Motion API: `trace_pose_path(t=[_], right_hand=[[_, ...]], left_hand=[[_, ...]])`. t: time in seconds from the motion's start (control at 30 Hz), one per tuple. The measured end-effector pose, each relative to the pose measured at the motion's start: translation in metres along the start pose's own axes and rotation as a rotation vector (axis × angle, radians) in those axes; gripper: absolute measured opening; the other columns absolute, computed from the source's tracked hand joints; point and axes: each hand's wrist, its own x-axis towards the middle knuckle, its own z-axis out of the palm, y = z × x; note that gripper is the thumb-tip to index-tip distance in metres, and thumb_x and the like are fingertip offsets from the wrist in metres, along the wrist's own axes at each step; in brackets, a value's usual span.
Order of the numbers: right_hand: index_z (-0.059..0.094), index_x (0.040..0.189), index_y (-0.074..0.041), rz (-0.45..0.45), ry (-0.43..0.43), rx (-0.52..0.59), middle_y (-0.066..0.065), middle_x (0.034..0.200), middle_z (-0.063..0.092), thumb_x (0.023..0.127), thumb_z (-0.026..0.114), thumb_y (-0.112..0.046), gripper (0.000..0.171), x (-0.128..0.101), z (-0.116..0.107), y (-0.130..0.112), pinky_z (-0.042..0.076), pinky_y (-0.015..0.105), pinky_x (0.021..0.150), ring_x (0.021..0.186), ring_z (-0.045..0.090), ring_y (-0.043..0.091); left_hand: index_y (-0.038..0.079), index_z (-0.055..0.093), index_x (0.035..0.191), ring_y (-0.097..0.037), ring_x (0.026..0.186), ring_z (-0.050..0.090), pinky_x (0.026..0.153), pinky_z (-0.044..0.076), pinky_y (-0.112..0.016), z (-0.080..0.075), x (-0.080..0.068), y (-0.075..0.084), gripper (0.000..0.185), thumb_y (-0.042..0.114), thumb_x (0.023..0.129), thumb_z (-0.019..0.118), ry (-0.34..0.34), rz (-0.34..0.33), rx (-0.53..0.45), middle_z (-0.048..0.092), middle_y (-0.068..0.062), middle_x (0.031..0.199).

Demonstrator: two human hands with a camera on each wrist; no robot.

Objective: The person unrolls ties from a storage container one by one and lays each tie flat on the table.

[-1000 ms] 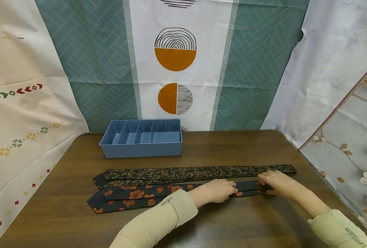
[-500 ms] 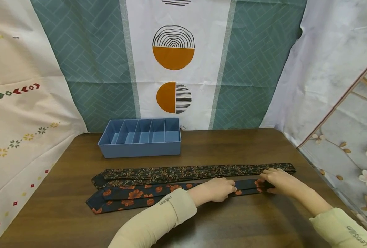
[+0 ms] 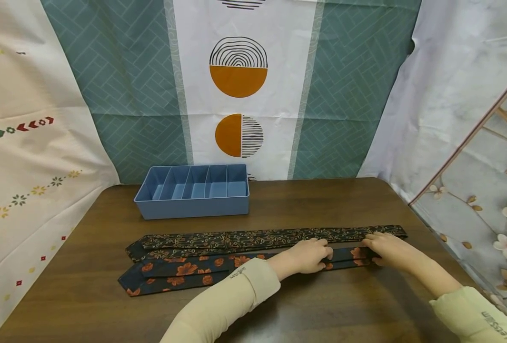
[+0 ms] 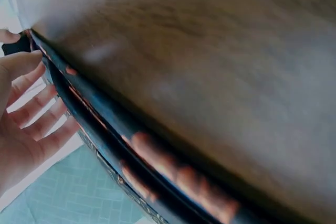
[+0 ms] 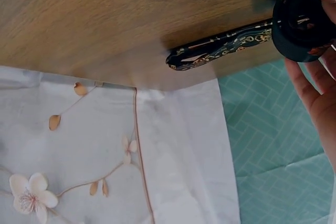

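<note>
Flat along the table, doubled lengthwise, lies a navy necktie with orange flowers (image 3: 186, 270). At its right end my right hand (image 3: 392, 250) holds the tie, fingers at the far side and thumb at the near side. The right wrist view shows that end as a round coil (image 5: 287, 43) standing on edge, gripped by the same hand (image 5: 323, 90), partly cut off by the frame. Further left, my left hand (image 3: 308, 257) rests on the tie, its fingers (image 4: 52, 114) spread and fairly straight against the far edge. Just behind lies a black necktie with gold pattern (image 3: 274, 237), also doubled.
A blue box (image 3: 193, 208) with several compartments stands at the back left of the brown wooden table (image 3: 322, 205). Patterned cloths hang behind the table (image 3: 343, 95) and along both sides.
My left hand has slid slightly to the right along the navy tie, towards the right hand. The right hand stays at the tie's coiled end. The head view has shifted a little.
</note>
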Motion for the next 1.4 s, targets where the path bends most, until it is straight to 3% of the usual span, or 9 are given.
trace_pose_path(t=[0.13,0.27,0.4,0.67,0.83,1.03,1.17,1.4], right_hand=[[0.065,0.093,-0.005,-0.005,-0.021,-0.022,0.013,0.095,0.065,0.063,0.086,-0.015,0.038,-0.004,0.002,0.001,0.053,0.047,0.075,0.088,0.063,0.035],[0.065,0.094,-0.007,-0.011,-0.011,-0.032,0.010,0.094,0.065,0.060,0.087,-0.016,0.041,-0.007,0.005,0.003,0.053,0.047,0.074,0.087,0.063,0.033],[0.065,0.095,-0.006,-0.010,-0.001,-0.025,0.013,0.098,0.066,0.060,0.087,-0.015,0.042,-0.007,0.006,0.005,0.053,0.050,0.075,0.089,0.063,0.035],[0.066,0.104,-0.006,0.000,0.006,0.004,0.013,0.104,0.066,0.064,0.084,-0.020,0.045,-0.009,0.006,0.010,0.051,0.052,0.077,0.095,0.063,0.036],[0.067,0.104,-0.006,-0.003,0.016,0.011,0.013,0.102,0.065,0.066,0.083,-0.022,0.044,-0.013,0.009,0.013,0.052,0.052,0.075,0.093,0.063,0.036],[0.066,0.101,-0.007,-0.001,0.009,0.012,0.016,0.103,0.066,0.063,0.083,-0.027,0.046,-0.014,0.009,0.020,0.051,0.054,0.074,0.092,0.062,0.038],[0.066,0.101,-0.006,0.014,0.023,0.021,0.014,0.101,0.067,0.067,0.082,-0.027,0.043,-0.014,0.009,0.022,0.051,0.053,0.074,0.090,0.063,0.036],[0.065,0.104,-0.004,0.030,0.018,0.040,0.016,0.102,0.066,0.069,0.081,-0.017,0.041,-0.017,0.009,0.024,0.051,0.053,0.074,0.091,0.063,0.037]], left_hand=[[0.029,0.059,0.124,-0.009,0.101,0.057,0.076,0.051,-0.018,0.000,0.006,0.009,0.032,0.034,0.092,0.061,-0.030,-0.016,0.023,0.055,0.007,0.119],[0.034,0.046,0.137,-0.008,0.116,0.053,0.088,0.050,-0.021,-0.002,0.015,0.021,0.046,0.042,0.093,0.056,-0.079,-0.037,0.067,0.051,0.010,0.133],[0.038,0.038,0.142,-0.008,0.124,0.050,0.094,0.049,-0.023,-0.003,0.025,0.030,0.051,0.045,0.093,0.053,-0.104,-0.058,0.111,0.047,0.012,0.139],[0.039,0.047,0.136,-0.004,0.120,0.051,0.094,0.048,-0.020,0.001,0.043,0.038,0.041,0.043,0.095,0.051,-0.081,-0.002,0.169,0.049,0.019,0.136],[0.037,0.053,0.131,0.000,0.120,0.051,0.098,0.043,-0.015,0.004,0.053,0.042,0.036,0.040,0.096,0.050,-0.141,0.034,0.174,0.051,0.020,0.134],[0.033,0.063,0.117,0.004,0.097,0.059,0.084,0.047,-0.010,0.000,0.060,0.047,0.023,0.036,0.096,0.052,-0.200,0.000,0.154,0.062,0.019,0.113],[0.032,0.063,0.109,0.003,0.090,0.060,0.079,0.048,-0.012,-0.006,0.059,0.049,0.017,0.035,0.097,0.051,-0.233,-0.023,0.156,0.062,0.019,0.107],[0.035,0.058,0.122,0.003,0.114,0.053,0.096,0.042,-0.012,-0.008,0.057,0.052,0.026,0.034,0.099,0.047,-0.292,-0.041,0.159,0.053,0.020,0.129]])
